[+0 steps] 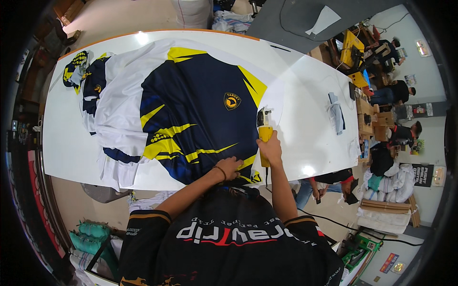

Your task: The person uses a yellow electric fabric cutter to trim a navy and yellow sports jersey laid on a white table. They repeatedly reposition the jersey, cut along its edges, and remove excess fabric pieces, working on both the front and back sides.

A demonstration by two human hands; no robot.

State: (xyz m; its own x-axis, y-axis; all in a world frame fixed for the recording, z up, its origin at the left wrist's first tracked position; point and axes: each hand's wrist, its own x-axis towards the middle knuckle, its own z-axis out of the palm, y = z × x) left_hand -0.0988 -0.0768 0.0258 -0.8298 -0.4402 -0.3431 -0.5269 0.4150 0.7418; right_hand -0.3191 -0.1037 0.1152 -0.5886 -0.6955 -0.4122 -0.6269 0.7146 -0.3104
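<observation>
A navy fabric panel with yellow jagged shapes and a small crest [200, 100] lies spread on the white table [310, 95]. My right hand [270, 148] is wrapped round a yellow handheld electric fabric cutter [265, 135], whose metal head meets the panel's right edge. Flat on the panel's near part, by a yellow stripe, rests my left hand [231, 168], pressing the cloth with its fingers stretched. White fabric [119, 105] bunches up along the panel's left side. From the cutter's lower end a dark cord runs down past my right forearm.
Crumpled navy and yellow pieces [93, 86] lie at the table's left end. A grey-blue cloth scrap [336, 114] sits on the right. A seated person [329, 186] is near the table's right corner; several people work farther right. White paper [324, 20] lies on the grey surface beyond.
</observation>
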